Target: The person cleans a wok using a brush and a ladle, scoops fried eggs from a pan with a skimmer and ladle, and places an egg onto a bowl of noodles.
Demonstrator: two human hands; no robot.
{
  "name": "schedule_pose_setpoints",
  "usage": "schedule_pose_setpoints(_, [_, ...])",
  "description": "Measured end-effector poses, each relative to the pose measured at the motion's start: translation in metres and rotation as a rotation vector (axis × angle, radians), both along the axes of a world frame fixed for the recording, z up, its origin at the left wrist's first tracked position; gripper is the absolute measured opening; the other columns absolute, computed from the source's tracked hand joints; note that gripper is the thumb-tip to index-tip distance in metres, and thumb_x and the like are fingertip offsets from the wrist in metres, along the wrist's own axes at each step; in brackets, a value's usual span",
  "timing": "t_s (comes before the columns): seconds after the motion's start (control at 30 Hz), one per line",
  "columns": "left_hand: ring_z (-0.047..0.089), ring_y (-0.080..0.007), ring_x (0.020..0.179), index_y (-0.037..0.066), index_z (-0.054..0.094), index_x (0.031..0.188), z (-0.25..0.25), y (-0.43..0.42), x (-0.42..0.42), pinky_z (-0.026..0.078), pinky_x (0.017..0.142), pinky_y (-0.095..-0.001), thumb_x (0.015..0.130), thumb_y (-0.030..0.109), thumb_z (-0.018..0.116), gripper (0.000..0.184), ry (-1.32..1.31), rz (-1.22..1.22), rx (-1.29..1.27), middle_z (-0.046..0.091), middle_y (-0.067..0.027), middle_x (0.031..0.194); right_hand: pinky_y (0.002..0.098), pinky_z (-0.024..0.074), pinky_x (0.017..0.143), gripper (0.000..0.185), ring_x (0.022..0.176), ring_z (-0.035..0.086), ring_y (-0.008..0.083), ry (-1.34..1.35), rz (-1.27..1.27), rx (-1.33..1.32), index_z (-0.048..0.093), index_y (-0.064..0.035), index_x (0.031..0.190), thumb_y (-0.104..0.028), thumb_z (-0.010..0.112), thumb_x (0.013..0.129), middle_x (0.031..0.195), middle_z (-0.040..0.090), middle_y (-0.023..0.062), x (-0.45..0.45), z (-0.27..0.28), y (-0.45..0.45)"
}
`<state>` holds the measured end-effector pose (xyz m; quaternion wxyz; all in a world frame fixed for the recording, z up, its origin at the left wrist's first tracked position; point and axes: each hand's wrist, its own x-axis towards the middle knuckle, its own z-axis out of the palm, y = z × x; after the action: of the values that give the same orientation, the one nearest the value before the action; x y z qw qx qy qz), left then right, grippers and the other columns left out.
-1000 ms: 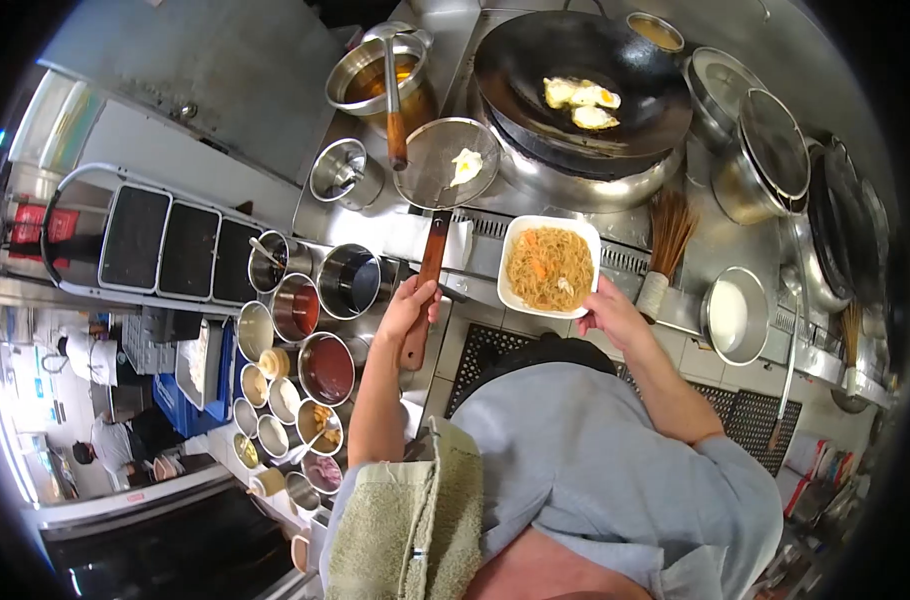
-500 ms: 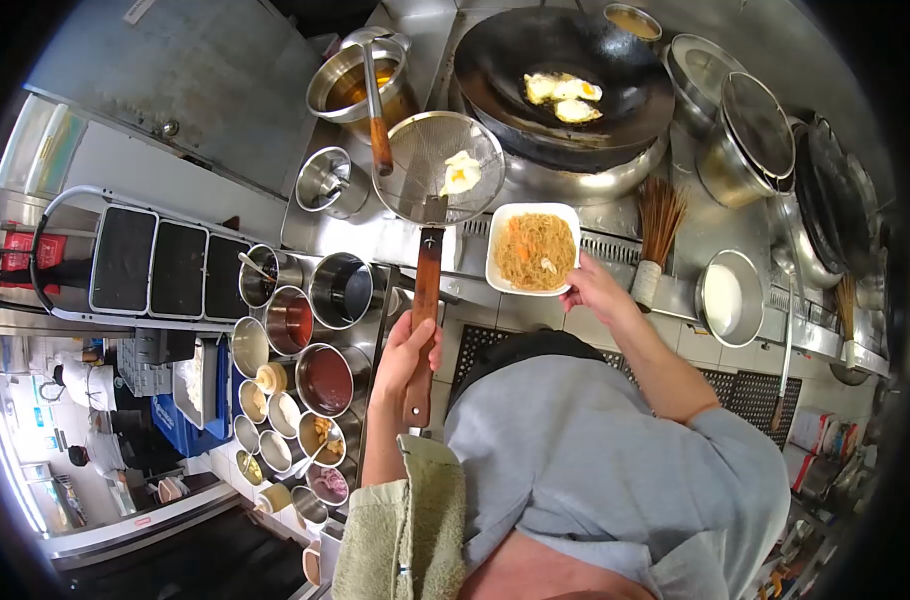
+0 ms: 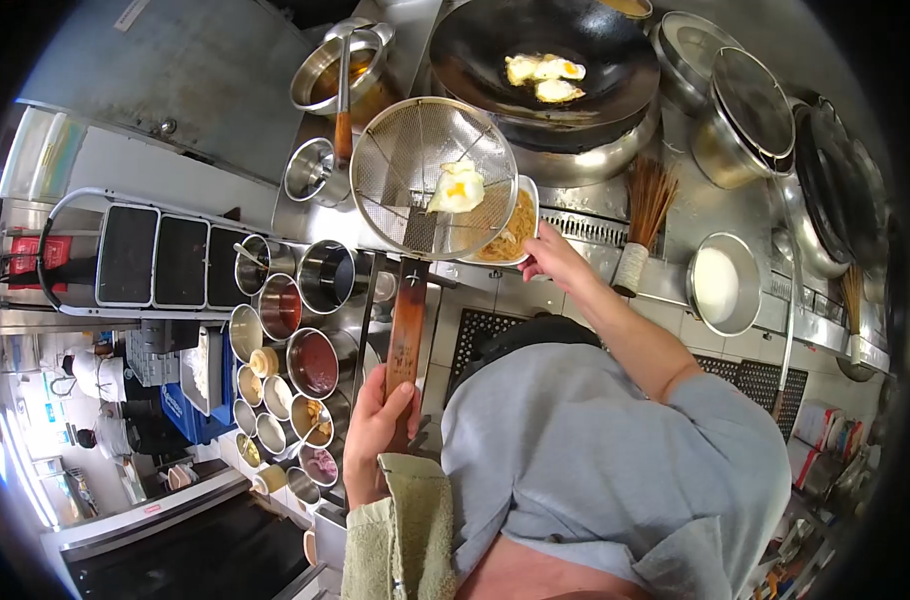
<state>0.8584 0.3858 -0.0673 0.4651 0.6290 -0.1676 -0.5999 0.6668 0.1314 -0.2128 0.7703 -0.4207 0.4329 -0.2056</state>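
My left hand (image 3: pixel 379 418) is wrapped round the wooden handle of a wire mesh strainer (image 3: pixel 395 150). One fried egg (image 3: pixel 457 188) lies on the mesh. The strainer's right edge overlaps a white bowl of noodles (image 3: pixel 521 222), hiding its left part. My right hand (image 3: pixel 547 256) pinches the bowl's lower right rim. Beyond them, a dark wok (image 3: pixel 475 60) on the stove holds several fried eggs (image 3: pixel 547 72).
A bamboo brush (image 3: pixel 651 205) and a pot of white contents (image 3: pixel 717 284) stand to the right. Several ingredient pots, one with red sauce (image 3: pixel 313 362), stand left. A ladle (image 3: pixel 343 110) rests on a pot (image 3: pixel 320 78). People (image 3: pixel 97 376) are far left.
My left hand has drawn back toward me and lifted the strainer, with its egg, over part of the noodle bowl. The bowl and my right hand have shifted slightly left in view.
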Motion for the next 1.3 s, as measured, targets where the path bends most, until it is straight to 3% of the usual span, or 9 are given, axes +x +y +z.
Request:
schedule_pose_setpoints(0.23, [0.048,-0.0092,0.049,0.001,0.048,0.102,0.012,0.019,-0.032,0.038,0.042,-0.0239,0.092,0.008,0.053,0.013,-0.294,0.034,0.048,0.053,-0.0031,0.072,0.0278,0.0509,0.046,0.034,0.062,0.055,0.0139,-0.032,0.062,-0.001,0.041,0.0021,0.118,-0.006,0.043,0.085,0.09,0.055,0.0112,0.014,0.0,0.002])
schedule_pose_setpoints(0.37, [0.048,-0.0089,0.048,0.0,0.049,0.102,0.018,0.023,-0.042,0.038,0.043,-0.0242,0.093,0.009,0.053,0.013,-0.441,0.001,0.075,0.053,-0.0036,0.071,0.0263,0.0505,0.048,0.028,0.063,0.058,0.0144,-0.063,0.081,-0.009,0.044,-0.0005,0.114,-0.007,0.046,0.086,0.085,0.057,0.0097,0.021,-0.001,0.006])
schedule_pose_setpoints(0.43, [0.048,-0.009,0.049,0.0,0.048,0.102,0.02,0.024,-0.045,0.038,0.043,-0.0242,0.093,0.009,0.053,0.014,-0.451,0.004,0.08,0.053,-0.0039,0.071,0.0272,0.0507,0.046,0.034,0.064,0.056,0.0137,-0.097,0.112,0.008,0.041,0.0027,0.118,-0.007,0.044,0.086,0.091,0.056,0.0111,0.024,-0.009,0.004])
schedule_pose_setpoints(0.57, [0.049,-0.0093,0.049,-0.001,0.048,0.102,0.023,0.024,-0.048,0.039,0.043,-0.024,0.093,0.009,0.052,0.014,-0.462,0.002,0.089,0.053,-0.0041,0.071,0.0265,0.0505,0.046,0.033,0.064,0.056,0.0135,-0.085,0.139,-0.02,0.041,0.0034,0.118,-0.007,0.044,0.087,0.091,0.057,0.0113,0.023,-0.011,0.003])
schedule_pose_setpoints(0.63, [0.049,-0.0093,0.049,0.0,0.048,0.102,0.022,0.026,-0.05,0.039,0.044,-0.024,0.093,0.009,0.052,0.014,-0.436,0.025,0.069,0.053,-0.004,0.071,0.0265,0.0504,0.047,0.028,0.061,0.057,0.0136,-0.082,0.092,0.001,0.045,-0.0005,0.112,-0.007,0.047,0.085,0.082,0.057,0.0083,0.024,-0.011,0.004])
schedule_pose_setpoints(0.73, [0.048,-0.0093,0.05,0.0,0.047,0.102,0.014,0.026,-0.053,0.039,0.044,-0.024,0.093,0.009,0.052,0.013,-0.395,0.049,0.044,0.053,-0.0037,0.071,0.0267,0.0512,0.046,0.035,0.063,0.056,0.0131,-0.091,0.085,-0.009,0.039,0.0038,0.12,-0.008,0.044,0.087,0.089,0.057,0.0114,0.023,-0.007,0.005])
schedule_pose_setpoints(0.9, [0.048,-0.0093,0.05,0.001,0.047,0.103,0.013,0.03,-0.057,0.039,0.044,-0.0241,0.093,0.009,0.052,0.014,-0.372,0.054,0.066,0.052,-0.0034,0.071,0.028,0.0517,0.046,0.035,0.063,0.055,0.0144,-0.134,0.069,-0.006,0.04,0.0036,0.119,-0.007,0.044,0.086,0.088,0.056,0.0115,0.017,0.004,0.006])
schedule_pose_setpoints(1.3, [0.051,-0.0095,0.048,-0.001,0.049,0.096,0.021,0.026,-0.05,0.041,0.044,-0.0246,0.091,0.009,0.056,0.013,-0.628,-0.049,0.036,0.056,-0.0041,0.066,0.0286,0.0509,0.045,0.032,0.061,0.055,0.015,-0.162,0.038,0.006,0.041,0.0026,0.115,-0.006,0.045,0.085,0.084,0.056,0.0115,0.013,0.001,0.003])
